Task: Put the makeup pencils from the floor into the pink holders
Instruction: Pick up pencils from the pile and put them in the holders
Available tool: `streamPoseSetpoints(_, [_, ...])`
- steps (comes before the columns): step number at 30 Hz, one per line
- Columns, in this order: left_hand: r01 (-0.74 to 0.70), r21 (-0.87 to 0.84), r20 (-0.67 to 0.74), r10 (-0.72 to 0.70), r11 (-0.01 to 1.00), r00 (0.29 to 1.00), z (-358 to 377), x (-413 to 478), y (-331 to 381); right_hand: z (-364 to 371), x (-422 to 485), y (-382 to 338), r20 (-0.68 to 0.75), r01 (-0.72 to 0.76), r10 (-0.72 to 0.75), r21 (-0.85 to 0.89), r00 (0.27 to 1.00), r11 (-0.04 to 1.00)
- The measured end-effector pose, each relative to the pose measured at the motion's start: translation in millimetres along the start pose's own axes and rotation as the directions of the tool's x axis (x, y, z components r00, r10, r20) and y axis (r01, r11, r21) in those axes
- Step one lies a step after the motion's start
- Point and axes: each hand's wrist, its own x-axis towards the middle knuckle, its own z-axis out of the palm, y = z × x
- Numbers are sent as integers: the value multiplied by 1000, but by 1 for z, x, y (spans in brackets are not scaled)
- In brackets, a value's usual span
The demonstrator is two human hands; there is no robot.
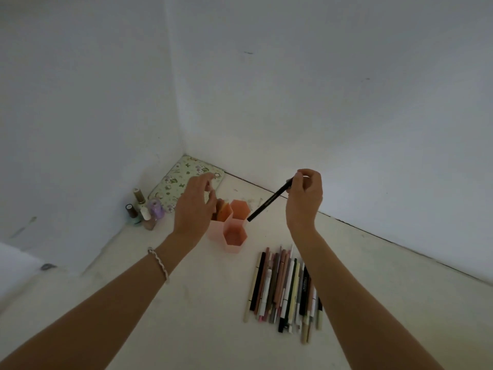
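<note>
— Bare white walls meet in a corner over a pale, matte floor [186, 303]; what sits back there?

— A flat case with a green floral print [174, 180] lies in the corner, its near end hidden behind the left hand [196, 206]. Beside it stands a huddle of small glass nail-polish bottles [144, 209]; their labels are too small to read.

— And the pink holders [234, 231]?

— Three hexagonal tubes of smooth pink plastic, joined side to side, upright on the floor. The left hand covers part of the left tube, so what is in it is hard to make out; something brownish shows at its mouth. The other two look hollow from here.

— What is each hand doing?

— The left hand hovers over the holders, fingers loosely spread and slightly curled, gripping nothing that can be seen. A thin braided bracelet [158, 264] circles that wrist. The right hand [304, 198] pinches a slim black pencil [269, 200] by its top end between thumb and fingertips; the pencil slants down to the left, its lower tip in the air just beside the rear holder's rim.

— Where are the rest?

— The makeup pencils [285, 289] lie on the floor in a tight, roughly parallel heap near the holders: black, cream, brown, dusty pink, some capped. The right forearm hides the heap's right edge, so its full count cannot be told.
</note>
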Motion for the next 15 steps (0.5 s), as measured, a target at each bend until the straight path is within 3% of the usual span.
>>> streamPoseSetpoints(4, [-14, 11, -31, 14, 1000, 999, -10, -3, -5, 19, -16, -7, 109, 56, -59, 27, 992, 998])
streamPoseSetpoints(9, [1, -113, -139, -17, 994, 990, -29, 3, 15, 34, -41, 5, 319, 217, -169, -123, 932, 968])
streamPoseSetpoints(12, [44, -296, -61, -65, 954, 996, -24, -12, 41, 32, -50, 17, 480, 325, -187, -224, 857, 919])
streamPoseSetpoints(15, [100, -379, 154, -43, 920, 987, -7, -50, 64, 18, -46, 23, 424, 308, -173, -272, 889, 912])
